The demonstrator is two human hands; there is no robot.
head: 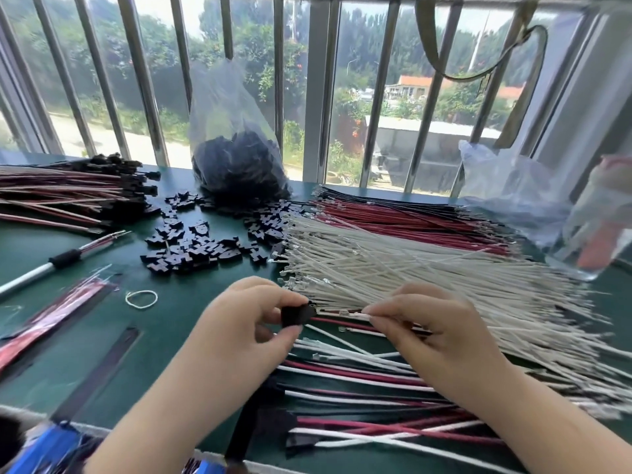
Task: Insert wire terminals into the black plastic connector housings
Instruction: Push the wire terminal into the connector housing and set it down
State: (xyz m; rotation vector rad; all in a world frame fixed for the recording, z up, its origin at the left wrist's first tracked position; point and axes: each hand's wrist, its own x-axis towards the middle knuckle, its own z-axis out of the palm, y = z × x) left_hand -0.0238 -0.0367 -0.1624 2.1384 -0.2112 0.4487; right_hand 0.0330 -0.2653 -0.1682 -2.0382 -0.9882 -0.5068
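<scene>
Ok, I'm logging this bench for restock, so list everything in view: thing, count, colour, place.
Housing: one, black, pinched in left hand.
Loose housings: many, black, table centre.
Bag: one, clear, full of black housings, by window.
White wires: many, right of centre.
Red wires: many, behind the white.
Finished harnesses: many, far left.
Rubber band: one, pale, left of hands.
Table: green.
Left hand: holds housing.
Right hand: pinches one white wire.

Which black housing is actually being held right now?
The housing pinched in the left hand, beside the white wire in the right hand; the others lie loose or bagged.
</scene>
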